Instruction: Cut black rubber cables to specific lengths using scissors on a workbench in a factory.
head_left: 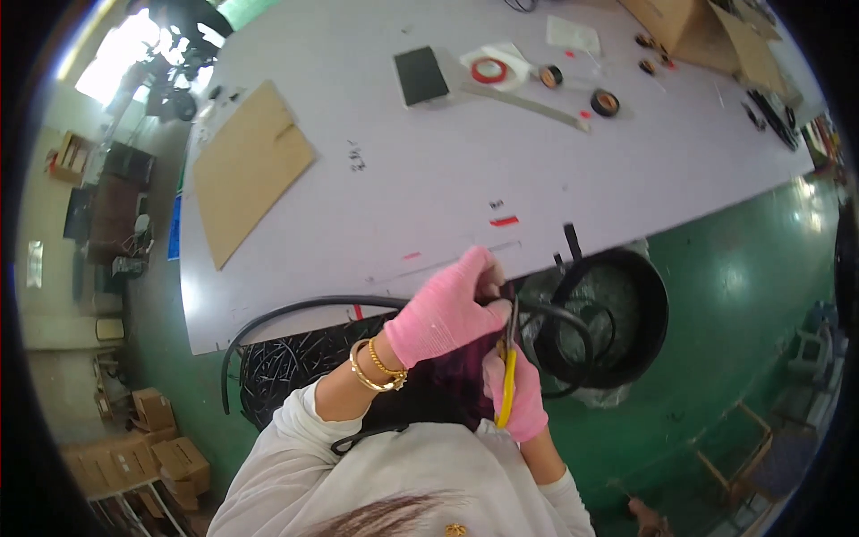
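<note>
My left hand, in a pink glove, is closed around a long black cable at the table's near edge. The cable arches left and hangs down past the edge; on the right it bends toward a black tub. Just beside the left fingertips, my right hand, also gloved in pink, is wrapped around yellow-handled scissors. The blades point up and meet the cable near the left thumb. Whether they are closed on it I cannot tell.
The black tub, lined with clear plastic, stands right of my hands. Short black pieces fill a container below the table's edge. On the white table lie brown cardboard, a dark pad, tape rolls and a metal ruler.
</note>
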The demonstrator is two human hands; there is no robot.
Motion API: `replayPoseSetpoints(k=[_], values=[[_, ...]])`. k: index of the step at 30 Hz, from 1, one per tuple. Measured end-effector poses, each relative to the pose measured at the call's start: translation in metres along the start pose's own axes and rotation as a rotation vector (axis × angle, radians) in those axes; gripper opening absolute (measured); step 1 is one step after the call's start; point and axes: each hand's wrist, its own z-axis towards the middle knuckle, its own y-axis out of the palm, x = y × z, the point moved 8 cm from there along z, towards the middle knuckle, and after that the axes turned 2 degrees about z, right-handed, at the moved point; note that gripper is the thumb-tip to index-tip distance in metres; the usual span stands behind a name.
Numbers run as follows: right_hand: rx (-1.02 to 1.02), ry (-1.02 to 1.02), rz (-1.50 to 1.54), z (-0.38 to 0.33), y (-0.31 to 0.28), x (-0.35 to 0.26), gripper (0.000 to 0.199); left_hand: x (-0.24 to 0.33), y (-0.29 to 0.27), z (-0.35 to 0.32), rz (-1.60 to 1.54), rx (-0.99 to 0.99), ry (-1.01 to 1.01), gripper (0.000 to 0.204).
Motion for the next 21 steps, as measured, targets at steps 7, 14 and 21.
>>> replayPoseSetpoints(k=[7, 14, 21], values=[[-0.035, 0.432, 0.702, -0.015, -0.004, 0.028, 0.020, 0.001, 0.045, 0.013, -0.444, -0.772, 0.067, 0.052], [0.027, 0.313, 0.386, -0.029, 0.009, -0.017, 0.032, 0.004, 0.053, 0.005, -0.692, -0.914, -0.028, 0.041], [-0.032, 0.271, 0.493, -0.028, -0.007, 0.001, 0.033, 0.004, 0.054, 0.010, -0.733, -0.866, -0.017, 0.038]])
